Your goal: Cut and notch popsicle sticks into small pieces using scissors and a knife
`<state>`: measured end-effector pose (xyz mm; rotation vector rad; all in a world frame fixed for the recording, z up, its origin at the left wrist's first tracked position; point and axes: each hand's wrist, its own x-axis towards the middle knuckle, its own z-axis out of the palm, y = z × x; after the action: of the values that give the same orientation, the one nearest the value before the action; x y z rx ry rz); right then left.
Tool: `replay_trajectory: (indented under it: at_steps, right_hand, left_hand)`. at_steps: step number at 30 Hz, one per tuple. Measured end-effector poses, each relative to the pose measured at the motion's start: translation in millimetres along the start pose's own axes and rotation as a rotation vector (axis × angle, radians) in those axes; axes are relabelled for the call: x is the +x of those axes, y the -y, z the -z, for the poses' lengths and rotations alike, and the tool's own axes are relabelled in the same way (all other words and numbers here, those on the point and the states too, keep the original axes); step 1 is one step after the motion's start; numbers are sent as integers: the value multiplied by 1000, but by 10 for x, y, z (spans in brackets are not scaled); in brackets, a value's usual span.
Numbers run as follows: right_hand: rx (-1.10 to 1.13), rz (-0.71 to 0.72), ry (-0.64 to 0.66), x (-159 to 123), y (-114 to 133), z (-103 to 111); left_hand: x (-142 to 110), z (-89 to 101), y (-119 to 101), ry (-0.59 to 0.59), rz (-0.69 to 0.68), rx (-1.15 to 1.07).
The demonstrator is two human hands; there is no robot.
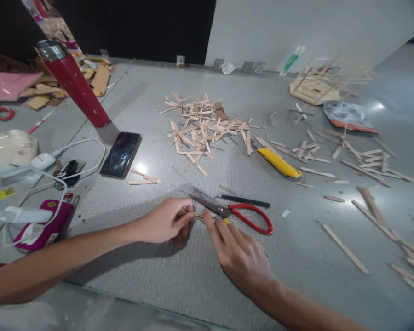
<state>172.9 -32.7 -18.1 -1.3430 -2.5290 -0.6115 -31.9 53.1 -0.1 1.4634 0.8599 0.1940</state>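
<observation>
My left hand (170, 220) is closed, pinching one end of a small piece of wooden stick (197, 214) just above the table. Fingers of my right hand (239, 250) are wrapped over a yellow-handled cutter (225, 221), mostly hidden beneath them. Its index fingertip presses down at the other end of the stick piece; the blade cannot be made out clearly. Right behind both hands lie red-handled scissors (250, 218), blades partly apart, and a slim black pen-like tool (244, 201).
A heap of craft sticks (207, 122) lies mid-table, with another yellow cutter (279, 163) beside it. Sticks are scattered at right, near a stick framework (317, 87). At left are a phone (120, 155), a tilted-looking red bottle (76, 87), cables and a purple power bank (57, 218).
</observation>
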Motion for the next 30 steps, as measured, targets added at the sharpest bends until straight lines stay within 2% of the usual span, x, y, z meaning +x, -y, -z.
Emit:
replay_trajectory:
  at_steps: [9, 18, 22, 25, 30]
  right_hand:
    - [77, -14, 36, -55, -32, -51]
    - [89, -21, -29, -23, -38, -36]
    - [211, -138, -131, 6, -109, -49]
    - [382, -259, -243, 47, -199, 22]
    - [458, -354, -384, 45, -230, 275]
  left_hand:
    - [3, 5, -12, -13, 44, 13]
    - [34, 5, -1, 3, 68, -14]
    - [23, 32, -61, 31, 91, -97]
    - [-52, 47, -212, 51, 26, -178]
    - [-266, -10, -497, -41, -87, -282]
